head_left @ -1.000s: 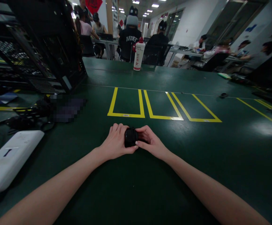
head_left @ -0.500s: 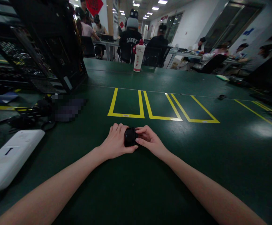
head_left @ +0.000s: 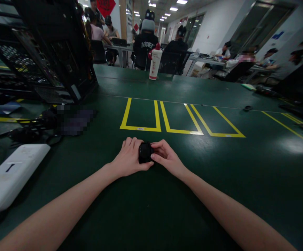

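A small black boxy device with a dark, smooth face is between my two hands, at the middle of the green table. My left hand is wrapped round its left side, the thumb running along the near edge. From the right, my right hand pinches the device's right edge between thumb and bent fingers. The device's exact kind is too dark to make out, and parts of it are hidden by the fingers.
Yellow tape frames mark the table beyond my hands. A white and red tumbler stands farther back. At left are a black computer case, tangled cables and a white device. A black ring lies at right. People sit in the background.
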### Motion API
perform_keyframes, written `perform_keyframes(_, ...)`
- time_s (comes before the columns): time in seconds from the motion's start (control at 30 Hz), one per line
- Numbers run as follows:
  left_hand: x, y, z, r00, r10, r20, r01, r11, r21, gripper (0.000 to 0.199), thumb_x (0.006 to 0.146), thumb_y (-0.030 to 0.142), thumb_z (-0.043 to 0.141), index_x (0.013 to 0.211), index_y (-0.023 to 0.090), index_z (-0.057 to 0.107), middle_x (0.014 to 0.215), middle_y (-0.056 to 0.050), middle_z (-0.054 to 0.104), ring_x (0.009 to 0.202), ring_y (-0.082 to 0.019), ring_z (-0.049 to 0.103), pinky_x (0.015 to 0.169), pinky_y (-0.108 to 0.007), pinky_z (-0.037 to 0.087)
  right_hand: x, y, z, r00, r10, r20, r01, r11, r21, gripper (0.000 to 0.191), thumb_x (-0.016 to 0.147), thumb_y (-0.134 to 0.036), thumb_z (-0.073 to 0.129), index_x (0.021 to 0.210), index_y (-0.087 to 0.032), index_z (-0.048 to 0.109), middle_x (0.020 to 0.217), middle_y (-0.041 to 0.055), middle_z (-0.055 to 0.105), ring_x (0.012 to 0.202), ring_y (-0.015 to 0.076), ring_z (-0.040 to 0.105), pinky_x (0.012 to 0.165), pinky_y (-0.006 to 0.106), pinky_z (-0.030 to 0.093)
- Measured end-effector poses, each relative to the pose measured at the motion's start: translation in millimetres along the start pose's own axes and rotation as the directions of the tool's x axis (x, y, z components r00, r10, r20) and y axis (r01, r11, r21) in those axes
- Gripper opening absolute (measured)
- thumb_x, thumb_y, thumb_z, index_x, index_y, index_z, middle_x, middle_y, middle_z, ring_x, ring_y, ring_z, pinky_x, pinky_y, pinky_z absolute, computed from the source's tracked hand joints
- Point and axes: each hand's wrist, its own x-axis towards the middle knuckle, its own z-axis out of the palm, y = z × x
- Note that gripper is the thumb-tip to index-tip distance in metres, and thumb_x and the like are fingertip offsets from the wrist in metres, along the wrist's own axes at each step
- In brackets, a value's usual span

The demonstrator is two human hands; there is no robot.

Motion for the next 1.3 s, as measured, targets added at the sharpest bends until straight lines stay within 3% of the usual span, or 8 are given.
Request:
perform_keyframes(0.3, -0.3, 2.6, 0.5, 0.999, 0.027, -0.024, -0.025, 0.997, 0.068, 0.06, 0.071, 0.058, 0.047, 0.108, 0.011, 0.041, 0.098, -0.011, 0.044, 0.083, -0.023, 0.04, 0.071, -0.036, 0.037, -0.4, -6.6, 9.3, 0.997, 0.041, -0.068, -0.051, 0.987, -0.155, 0.03, 0.074, -0.027, 0.061, 0.095, -0.023, 0.041, 0.097, 0.0015, 0.055, 0.09, 0.0158, 0.056, 0.08, 0.036, 0.046)
perform_keyframes(0.53, -0.6, 1.1, 2.8, 0.998, 0.025, -0.057, -0.02, 0.996, 0.083, 0.061, 0.069, 0.058, 0.048, 0.108, 0.011, 0.042, 0.096, -0.011, 0.044, 0.084, -0.024, 0.039, 0.073, -0.038, 0.037, 0.6, 0.2, 8.1, 0.998, -0.008, -0.056, 0.004, 0.997, -0.076, 0.026, 0.073, -0.023, 0.061, 0.092, -0.023, 0.044, 0.092, 0.0001, 0.054, 0.088, 0.0148, 0.056, 0.081, 0.034, 0.045)
perform_keyframes(0.7, -0.9, -0.7, 2.9, 0.999, 0.018, -0.031, -0.016, 0.998, 0.063, 0.062, 0.069, 0.061, 0.047, 0.108, 0.013, 0.041, 0.097, -0.01, 0.044, 0.083, -0.023, 0.04, 0.072, -0.037, 0.037, 0.6, 1.4, 6.0, 0.995, -0.055, -0.079, 0.055, 0.998, -0.001, 0.013, 0.077, -0.021, 0.056, 0.088, -0.022, 0.05, 0.101, 0.0014, 0.05, 0.097, 0.0144, 0.054, 0.088, 0.033, 0.042)
perform_keyframes(0.87, -0.2, -0.3, 2.1, 1.0, -0.01, -0.017, 0.011, 0.998, 0.055, 0.062, 0.07, 0.062, 0.045, 0.108, 0.013, 0.043, 0.098, -0.01, 0.045, 0.084, -0.024, 0.04, 0.073, -0.038, 0.037, 0.3, 0.0, 5.0, 0.996, 0.011, -0.09, -0.018, 0.997, -0.07, 0.032, 0.077, -0.023, 0.056, 0.106, -0.024, 0.045, 0.108, 0.0037, 0.051, 0.104, 0.017, 0.051, 0.092, 0.036, 0.04)
perform_keyframes(0.97, 0.4, 0.2, 1.3, 0.999, -0.04, 0.006, 0.04, 0.998, 0.042, 0.064, 0.071, 0.064, 0.041, 0.111, 0.014, 0.043, 0.1, -0.01, 0.045, 0.087, -0.024, 0.04, 0.074, -0.039, 0.037, 1.1, 1.0, 5.2, 0.998, 0.003, -0.067, -0.011, 0.993, -0.114, 0.03, 0.08, -0.023, 0.051, 0.109, -0.024, 0.045, 0.111, 0.0034, 0.051, 0.106, 0.0167, 0.05, 0.094, 0.037, 0.039)
perform_keyframes(1.13, 3.3, -2.2, 1.5, 0.995, -0.099, -0.001, 0.099, 0.992, 0.075, 0.083, 0.072, 0.067, 0.036, 0.132, 0.011, 0.023, 0.12, -0.016, 0.038, 0.105, -0.03, 0.034, 0.085, -0.046, 0.031, 3.2, -0.2, 6.5, 0.996, -0.007, -0.085, -0.006, 0.988, -0.156, 0.027, 0.081, -0.022, 0.05, 0.108, -0.024, 0.047, 0.109, 0.0023, 0.054, 0.104, 0.0156, 0.052, 0.093, 0.035, 0.041)
perform_keyframes(1.3, 5.7, -6.8, 0.9, 0.989, -0.141, 0.05, 0.137, 0.987, 0.084, 0.084, 0.074, 0.066, 0.033, 0.135, 0.01, 0.016, 0.127, -0.017, 0.032, 0.111, -0.033, 0.032, 0.089, -0.048, 0.028, 4.7, -4.5, 7.8, 0.993, 0.03, -0.117, -0.052, 0.979, -0.197, 0.025, 0.082, -0.025, 0.049, 0.106, -0.024, 0.05, 0.104, 0.0028, 0.055, 0.098, 0.0158, 0.054, 0.089, 0.036, 0.043)
